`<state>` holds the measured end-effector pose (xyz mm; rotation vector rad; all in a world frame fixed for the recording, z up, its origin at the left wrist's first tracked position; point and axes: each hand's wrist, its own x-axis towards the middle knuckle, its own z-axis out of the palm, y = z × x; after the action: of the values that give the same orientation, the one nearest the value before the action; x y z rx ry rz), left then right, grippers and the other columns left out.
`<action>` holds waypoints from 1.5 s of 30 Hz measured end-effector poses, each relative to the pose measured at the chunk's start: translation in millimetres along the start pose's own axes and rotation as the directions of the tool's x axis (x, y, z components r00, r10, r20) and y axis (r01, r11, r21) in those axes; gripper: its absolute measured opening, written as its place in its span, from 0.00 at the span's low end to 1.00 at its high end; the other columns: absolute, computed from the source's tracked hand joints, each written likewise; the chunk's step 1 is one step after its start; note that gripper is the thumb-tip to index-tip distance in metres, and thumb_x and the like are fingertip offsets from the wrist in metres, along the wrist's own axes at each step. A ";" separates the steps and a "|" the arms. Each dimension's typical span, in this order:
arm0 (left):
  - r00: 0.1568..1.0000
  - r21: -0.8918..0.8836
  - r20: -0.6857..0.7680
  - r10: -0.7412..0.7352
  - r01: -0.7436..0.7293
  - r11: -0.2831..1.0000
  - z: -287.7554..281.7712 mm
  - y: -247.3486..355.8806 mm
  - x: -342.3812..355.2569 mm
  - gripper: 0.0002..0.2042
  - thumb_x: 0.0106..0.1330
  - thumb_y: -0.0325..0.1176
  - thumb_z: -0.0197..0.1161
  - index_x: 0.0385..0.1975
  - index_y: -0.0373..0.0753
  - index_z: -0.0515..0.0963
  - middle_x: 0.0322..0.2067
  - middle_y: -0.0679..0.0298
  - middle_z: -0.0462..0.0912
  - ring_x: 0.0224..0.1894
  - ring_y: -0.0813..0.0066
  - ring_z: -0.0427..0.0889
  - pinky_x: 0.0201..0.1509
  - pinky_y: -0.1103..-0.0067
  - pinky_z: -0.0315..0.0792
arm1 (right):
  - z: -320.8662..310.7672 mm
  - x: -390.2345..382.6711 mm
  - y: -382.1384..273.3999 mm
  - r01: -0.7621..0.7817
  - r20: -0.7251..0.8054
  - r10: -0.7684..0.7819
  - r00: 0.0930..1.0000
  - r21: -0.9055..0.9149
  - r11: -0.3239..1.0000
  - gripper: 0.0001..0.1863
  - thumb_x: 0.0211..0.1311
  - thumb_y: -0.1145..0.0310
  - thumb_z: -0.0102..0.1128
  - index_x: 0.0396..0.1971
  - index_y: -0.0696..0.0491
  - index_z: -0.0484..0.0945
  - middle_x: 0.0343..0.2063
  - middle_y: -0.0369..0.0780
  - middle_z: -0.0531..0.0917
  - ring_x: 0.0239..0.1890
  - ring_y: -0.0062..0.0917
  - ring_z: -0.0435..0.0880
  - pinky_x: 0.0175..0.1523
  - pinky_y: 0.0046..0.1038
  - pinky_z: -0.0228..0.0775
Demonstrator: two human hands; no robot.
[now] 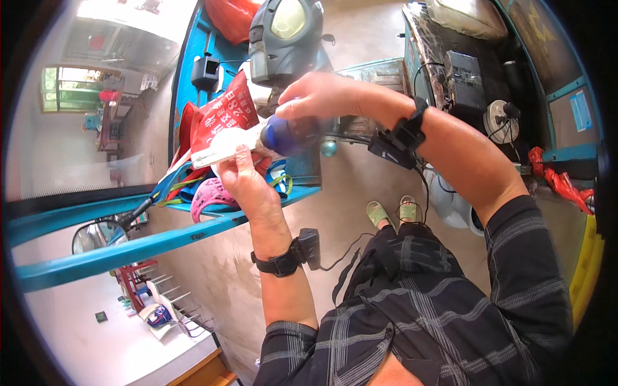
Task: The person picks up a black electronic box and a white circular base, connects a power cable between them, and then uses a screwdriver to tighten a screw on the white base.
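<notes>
My right hand is wrapped over a dark blue bottle-shaped thing, which lies tilted with a white end toward the left. My left hand pinches a white, flat-edged piece from below, beside that white end. Glare blurs the white piece, so its exact kind is unclear. Right behind it stands a red bag with white lettering. Under my left hand, a pink band-like item and blue and yellow-green straps lie bundled on a blue ledge.
A dark grey vehicle front with a headlamp rises beyond my hands. At left, a round mirror hangs near the blue frame. On the right are a black box, a white fan-like round device and a light-coloured bucket.
</notes>
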<state>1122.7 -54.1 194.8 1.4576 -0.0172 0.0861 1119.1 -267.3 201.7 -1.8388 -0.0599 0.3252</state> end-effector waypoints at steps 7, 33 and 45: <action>0.999 0.107 -0.034 -0.012 0.015 0.994 7.5 2.7 16.3 0.10 0.70 0.35 0.55 0.47 0.40 0.71 0.35 0.65 0.79 0.29 0.80 0.77 0.26 0.82 0.74 | 26.1 -47.4 19.8 0.422 -0.399 -0.534 0.745 -0.338 0.841 0.18 0.46 0.65 0.70 0.36 0.57 0.80 0.30 0.45 0.81 0.34 0.36 0.82 0.43 0.33 0.74; 0.993 -0.323 -0.077 -0.088 0.058 0.945 -2.7 -15.7 -18.0 0.17 0.68 0.43 0.48 0.46 0.36 0.74 0.39 0.61 0.82 0.40 0.72 0.79 0.46 0.75 0.69 | 77.2 -57.9 29.4 0.279 -0.400 -0.578 0.712 -0.594 0.755 0.06 0.52 0.68 0.59 0.27 0.55 0.76 0.24 0.43 0.81 0.27 0.36 0.84 0.28 0.34 0.76; 0.988 -0.462 -0.109 -0.107 0.045 0.886 -5.2 -25.5 -23.2 0.16 0.71 0.48 0.46 0.43 0.42 0.72 0.43 0.60 0.79 0.46 0.66 0.76 0.55 0.68 0.67 | 84.4 -68.2 41.5 0.300 -0.365 -0.429 0.826 -0.360 0.884 0.12 0.52 0.63 0.63 0.29 0.56 0.76 0.28 0.44 0.80 0.33 0.40 0.83 0.37 0.38 0.76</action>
<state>1101.1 -52.9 167.4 0.9736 0.1214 0.1060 1027.2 -214.8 153.9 -2.0984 -0.1582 -0.3963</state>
